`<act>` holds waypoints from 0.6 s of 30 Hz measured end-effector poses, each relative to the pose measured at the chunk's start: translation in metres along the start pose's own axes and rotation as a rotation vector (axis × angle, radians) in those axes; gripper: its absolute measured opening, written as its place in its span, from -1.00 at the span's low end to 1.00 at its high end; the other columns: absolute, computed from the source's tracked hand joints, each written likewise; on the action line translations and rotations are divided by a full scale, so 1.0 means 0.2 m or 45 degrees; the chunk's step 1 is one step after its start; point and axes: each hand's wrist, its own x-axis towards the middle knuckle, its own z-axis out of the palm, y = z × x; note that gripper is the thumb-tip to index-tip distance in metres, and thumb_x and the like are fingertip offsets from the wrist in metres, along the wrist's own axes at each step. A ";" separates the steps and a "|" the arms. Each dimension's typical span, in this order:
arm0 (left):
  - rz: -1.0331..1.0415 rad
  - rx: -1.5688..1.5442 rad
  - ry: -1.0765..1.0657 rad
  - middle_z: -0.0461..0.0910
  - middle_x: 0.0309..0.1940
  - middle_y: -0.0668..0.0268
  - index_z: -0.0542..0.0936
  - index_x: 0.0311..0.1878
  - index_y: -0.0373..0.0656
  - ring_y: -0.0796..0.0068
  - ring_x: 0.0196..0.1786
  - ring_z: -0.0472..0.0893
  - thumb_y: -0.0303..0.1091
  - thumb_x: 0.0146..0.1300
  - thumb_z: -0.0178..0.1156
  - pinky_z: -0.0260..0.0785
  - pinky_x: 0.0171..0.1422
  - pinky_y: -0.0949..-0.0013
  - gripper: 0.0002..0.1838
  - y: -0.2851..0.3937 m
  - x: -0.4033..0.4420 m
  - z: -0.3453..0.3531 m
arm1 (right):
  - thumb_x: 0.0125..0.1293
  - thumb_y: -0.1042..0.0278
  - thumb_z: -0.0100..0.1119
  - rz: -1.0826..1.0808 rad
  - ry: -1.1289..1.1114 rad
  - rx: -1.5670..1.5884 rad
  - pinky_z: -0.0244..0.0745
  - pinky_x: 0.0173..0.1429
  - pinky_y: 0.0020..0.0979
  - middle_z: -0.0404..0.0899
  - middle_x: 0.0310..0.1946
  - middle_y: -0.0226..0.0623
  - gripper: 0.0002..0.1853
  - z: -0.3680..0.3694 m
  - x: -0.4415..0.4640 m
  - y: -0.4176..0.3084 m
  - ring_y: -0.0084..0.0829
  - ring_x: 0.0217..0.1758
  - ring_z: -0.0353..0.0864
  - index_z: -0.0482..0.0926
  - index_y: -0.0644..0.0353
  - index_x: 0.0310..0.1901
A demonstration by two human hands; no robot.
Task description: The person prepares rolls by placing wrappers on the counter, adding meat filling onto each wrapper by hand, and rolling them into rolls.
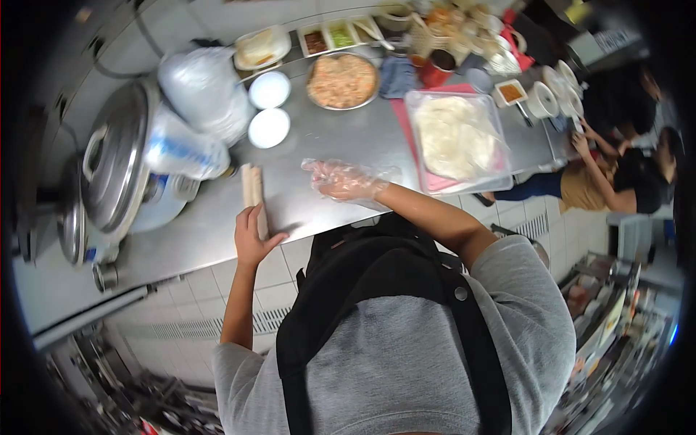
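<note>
Your bare left hand (pixel 250 238), grip open, touches long pale bars (pixel 251 187) on the grey metal table (pixel 312 134); your plastic-gloved right hand (pixel 346 181) has an indeterminable grip. Orange-flecked mixture (pixel 342 81) and soft white sheets (pixel 453 138) appear uncombined.

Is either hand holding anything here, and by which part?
The left hand has fingers over the near end of the long pale pieces, thumb spread; whether they grip is unclear. Nothing shows clearly in the gloved right hand.
</note>
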 end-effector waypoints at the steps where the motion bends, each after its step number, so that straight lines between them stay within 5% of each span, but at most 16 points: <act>1: 0.092 -0.056 0.010 0.50 0.07 0.10 0.47 0.26 -0.17 0.04 0.11 0.51 -0.09 -0.13 0.58 0.41 0.18 0.10 -0.15 0.05 0.11 0.07 | 0.38 0.10 0.12 0.030 0.100 0.030 0.44 0.21 -0.15 0.62 -0.04 -0.15 -0.51 -0.07 -0.11 0.00 -0.09 -0.02 0.62 0.44 0.12 0.27; 4: 0.342 -0.267 0.020 0.55 0.01 0.13 0.61 0.07 -0.17 0.07 0.09 0.52 -0.21 0.01 0.52 0.38 0.20 0.11 -0.46 0.30 0.47 0.32 | 0.40 0.08 0.10 0.055 0.383 -0.058 0.42 0.23 -0.14 0.65 -0.02 -0.17 -0.59 -0.30 -0.42 0.03 -0.11 -0.01 0.63 0.52 0.09 0.18; 11: 1.149 -0.961 -0.164 0.58 0.08 0.18 0.65 0.03 -0.15 0.06 0.14 0.55 -0.48 0.14 0.33 0.46 0.22 0.16 -0.66 1.50 1.13 0.85 | 0.35 0.09 0.17 0.863 0.742 -0.238 0.51 0.07 -0.17 0.69 -0.12 -0.21 -0.69 -0.81 -1.22 -0.31 -0.17 -0.09 0.67 0.64 0.09 -0.03; 14: 1.176 -0.981 -0.345 0.58 0.10 0.16 0.65 0.02 -0.14 0.01 0.12 0.59 -0.53 0.10 0.31 0.49 0.21 0.16 -0.63 1.89 1.20 1.10 | 0.32 0.04 0.19 1.029 0.890 0.151 0.52 -0.02 -0.18 0.71 -0.24 -0.23 -0.68 -0.80 -1.52 -0.30 -0.16 -0.15 0.69 0.67 0.09 -0.09; 16: 0.814 -0.526 -0.735 0.59 0.08 0.06 0.64 -0.02 -0.21 0.00 0.06 0.64 -0.48 0.09 0.34 0.52 0.15 0.14 -0.67 2.01 1.24 1.37 | 0.31 0.04 0.20 1.033 0.953 0.188 0.52 -0.08 -0.25 0.69 -0.32 -0.25 -0.68 -0.75 -1.67 -0.27 -0.24 -0.22 0.68 0.68 0.10 -0.11; 18: 0.619 -0.337 -0.762 0.59 0.07 0.01 0.63 -0.04 -0.25 0.00 0.03 0.66 -0.43 0.10 0.36 0.53 0.13 0.13 -0.67 2.03 1.26 1.62 | 0.31 0.03 0.21 1.030 1.011 0.219 0.51 -0.14 -0.31 0.68 -0.40 -0.28 -0.68 -0.67 -1.81 -0.21 -0.32 -0.29 0.67 0.68 0.11 -0.13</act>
